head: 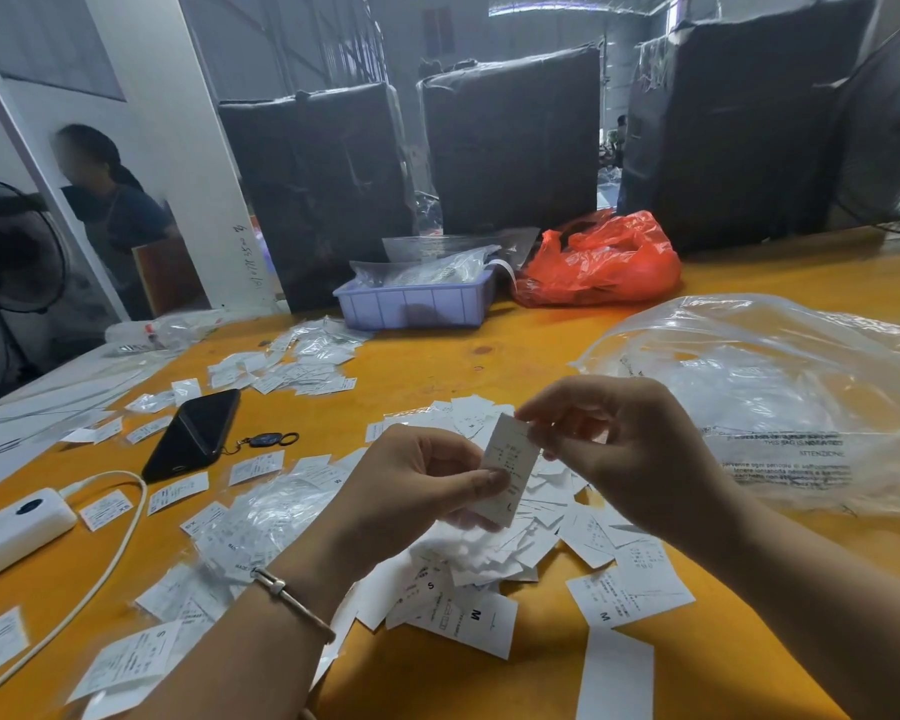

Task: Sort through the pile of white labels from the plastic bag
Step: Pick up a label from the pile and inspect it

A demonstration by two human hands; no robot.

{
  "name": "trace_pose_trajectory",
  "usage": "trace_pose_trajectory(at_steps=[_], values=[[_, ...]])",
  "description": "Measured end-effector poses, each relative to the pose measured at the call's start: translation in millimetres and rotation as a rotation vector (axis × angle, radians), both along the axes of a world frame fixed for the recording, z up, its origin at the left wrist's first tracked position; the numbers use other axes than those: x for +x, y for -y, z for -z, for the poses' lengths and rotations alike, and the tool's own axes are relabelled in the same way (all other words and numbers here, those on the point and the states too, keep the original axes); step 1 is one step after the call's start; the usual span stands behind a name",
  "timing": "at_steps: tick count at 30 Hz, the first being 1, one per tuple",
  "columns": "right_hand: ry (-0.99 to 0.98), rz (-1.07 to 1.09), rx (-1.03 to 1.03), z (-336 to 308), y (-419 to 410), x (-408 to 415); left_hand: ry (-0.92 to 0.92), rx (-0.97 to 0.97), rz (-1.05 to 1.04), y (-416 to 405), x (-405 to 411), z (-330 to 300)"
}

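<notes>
— Hands?
— Left hand (427, 480) and right hand (614, 439) both pinching one label (510, 467).
— Where?
— Just above the pile (489, 553), left of the plastic bag (780, 392).

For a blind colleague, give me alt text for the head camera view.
Both hands, left hand and right hand, pinch one white label above a pile of labels on an orange table. A clear plastic bag lies right, a phone left.

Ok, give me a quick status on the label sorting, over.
Left hand and right hand both pinch one white label. Label pile spread beneath on the table. Clear plastic bag at right. Nothing in the way.
</notes>
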State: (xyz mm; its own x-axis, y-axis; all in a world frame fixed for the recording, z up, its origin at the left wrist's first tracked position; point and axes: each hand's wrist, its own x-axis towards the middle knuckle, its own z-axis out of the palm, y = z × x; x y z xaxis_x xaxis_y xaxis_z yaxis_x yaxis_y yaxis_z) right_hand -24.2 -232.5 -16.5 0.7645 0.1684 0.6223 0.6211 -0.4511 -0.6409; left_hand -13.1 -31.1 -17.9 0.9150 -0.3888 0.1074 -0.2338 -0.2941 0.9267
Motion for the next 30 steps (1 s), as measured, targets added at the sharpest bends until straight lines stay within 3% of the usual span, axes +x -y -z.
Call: trace_pose_trajectory(at_steps=[5, 11, 22, 27, 30], values=[[-0.031, -0.064, -0.106, 4.4, -6.1, -4.1, 0.034, -0.026, -0.016, 0.1, 0.2, 1.9], [-0.025, -0.039, 0.005, 0.6, -1.5, -1.5, 0.043, -0.026, -0.022, -0.5, 1.6, 0.6], [-0.044, -0.117, -0.082, 4.1, -8.2, -6.8, 0.036, -0.021, -0.01, -1.3, 2.2, 0.6], [-0.155, -0.138, -0.091, 6.9, -5.4, -1.0, 0.023, -0.047, 0.011, -0.9, -0.2, -0.6], [-0.275, -0.221, 0.008, 6.0, -5.1, -0.8, 0.023, -0.089, 0.036, -0.6, -1.6, -1.7]])
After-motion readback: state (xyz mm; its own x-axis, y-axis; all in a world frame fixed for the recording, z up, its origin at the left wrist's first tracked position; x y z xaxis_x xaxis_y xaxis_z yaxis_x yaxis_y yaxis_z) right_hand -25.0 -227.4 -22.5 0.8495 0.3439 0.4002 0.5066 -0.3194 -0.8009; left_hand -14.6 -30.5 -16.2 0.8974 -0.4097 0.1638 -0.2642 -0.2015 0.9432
